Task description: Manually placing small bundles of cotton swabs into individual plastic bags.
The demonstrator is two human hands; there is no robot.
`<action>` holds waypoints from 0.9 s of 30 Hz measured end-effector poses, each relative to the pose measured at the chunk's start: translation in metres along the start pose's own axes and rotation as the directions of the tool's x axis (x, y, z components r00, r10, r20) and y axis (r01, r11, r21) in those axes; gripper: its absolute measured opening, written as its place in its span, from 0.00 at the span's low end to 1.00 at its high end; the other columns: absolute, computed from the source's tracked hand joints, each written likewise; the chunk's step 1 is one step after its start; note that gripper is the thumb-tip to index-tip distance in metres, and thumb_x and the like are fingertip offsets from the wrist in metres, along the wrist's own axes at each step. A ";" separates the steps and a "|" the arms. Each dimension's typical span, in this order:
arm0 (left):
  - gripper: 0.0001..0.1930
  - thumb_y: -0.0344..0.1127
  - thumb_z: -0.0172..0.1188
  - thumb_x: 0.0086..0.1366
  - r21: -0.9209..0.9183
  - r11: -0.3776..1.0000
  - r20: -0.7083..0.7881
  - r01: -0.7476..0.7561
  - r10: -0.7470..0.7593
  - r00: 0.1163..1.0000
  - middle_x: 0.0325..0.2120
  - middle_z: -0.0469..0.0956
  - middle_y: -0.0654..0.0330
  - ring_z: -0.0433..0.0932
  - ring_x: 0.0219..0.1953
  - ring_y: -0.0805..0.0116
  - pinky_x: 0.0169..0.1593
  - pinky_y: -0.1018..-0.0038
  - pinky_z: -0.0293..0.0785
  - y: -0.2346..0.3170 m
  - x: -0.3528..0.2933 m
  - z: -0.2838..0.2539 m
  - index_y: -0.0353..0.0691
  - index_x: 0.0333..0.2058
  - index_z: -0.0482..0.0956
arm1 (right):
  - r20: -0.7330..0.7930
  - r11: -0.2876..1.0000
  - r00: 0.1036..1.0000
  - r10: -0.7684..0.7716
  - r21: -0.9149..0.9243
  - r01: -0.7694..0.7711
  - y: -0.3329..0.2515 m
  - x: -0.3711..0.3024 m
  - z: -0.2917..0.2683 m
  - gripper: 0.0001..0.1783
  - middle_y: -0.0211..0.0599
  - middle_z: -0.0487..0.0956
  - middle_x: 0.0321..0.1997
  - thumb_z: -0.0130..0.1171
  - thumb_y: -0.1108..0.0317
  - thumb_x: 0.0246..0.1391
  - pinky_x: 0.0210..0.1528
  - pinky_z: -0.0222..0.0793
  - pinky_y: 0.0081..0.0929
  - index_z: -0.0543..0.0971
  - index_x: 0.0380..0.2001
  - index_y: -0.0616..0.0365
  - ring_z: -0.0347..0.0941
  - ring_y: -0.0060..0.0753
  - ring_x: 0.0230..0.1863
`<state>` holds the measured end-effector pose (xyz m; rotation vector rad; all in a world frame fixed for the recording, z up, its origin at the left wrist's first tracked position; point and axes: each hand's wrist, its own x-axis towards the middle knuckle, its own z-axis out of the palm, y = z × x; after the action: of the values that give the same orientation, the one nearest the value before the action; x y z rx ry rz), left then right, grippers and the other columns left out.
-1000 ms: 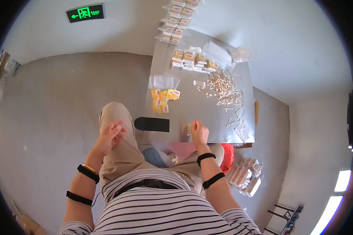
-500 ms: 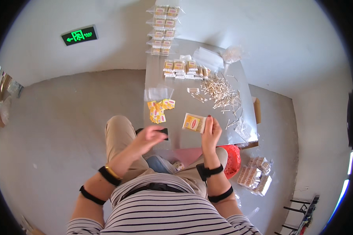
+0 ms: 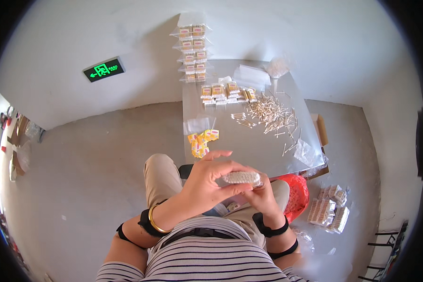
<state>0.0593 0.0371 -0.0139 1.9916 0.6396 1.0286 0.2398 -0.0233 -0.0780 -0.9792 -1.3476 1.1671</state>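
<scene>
Between my hands is a bag of cotton swabs (image 3: 241,177), turned so its white cotton tips face up, just in front of the table's near edge. My left hand (image 3: 210,177) grips it from the left, thumb below and fingers along the far side, index finger raised. At its other end my right hand (image 3: 264,193) holds on, its fingertips partly hidden. Beyond my left hand lie yellow printed cards (image 3: 203,142) with clear plastic sleeves (image 3: 199,125) behind them. Loose cotton swabs (image 3: 273,113) are heaped on the metal table (image 3: 249,145).
Filled swab packs (image 3: 218,91) lie near the table's back, beside a tall layered stack (image 3: 192,56). Empty bags (image 3: 251,77) rest behind the heap. A red basin (image 3: 298,197) and bundled packs (image 3: 329,211) stand on the floor at right, near a cardboard box (image 3: 320,129).
My left hand has come across from the left and taken hold of the bag. The bag has moved nearer to me and turned from face up to tips up. The view has shifted.
</scene>
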 end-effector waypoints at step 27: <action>0.19 0.40 0.75 0.53 0.124 0.978 0.164 -0.170 0.148 0.975 0.46 0.85 0.62 0.82 0.52 0.68 0.63 0.59 0.60 0.035 -0.010 0.003 0.45 0.43 0.84 | 0.180 0.981 0.972 -0.150 0.148 0.124 0.005 0.013 0.009 0.14 0.43 0.84 0.42 0.66 0.69 0.51 0.46 0.74 0.32 0.84 0.41 0.64 0.79 0.40 0.44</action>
<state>0.0589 0.0088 0.0097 2.2487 0.4841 0.9330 0.2290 -0.0103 -0.0796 -0.6793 -1.4422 1.2530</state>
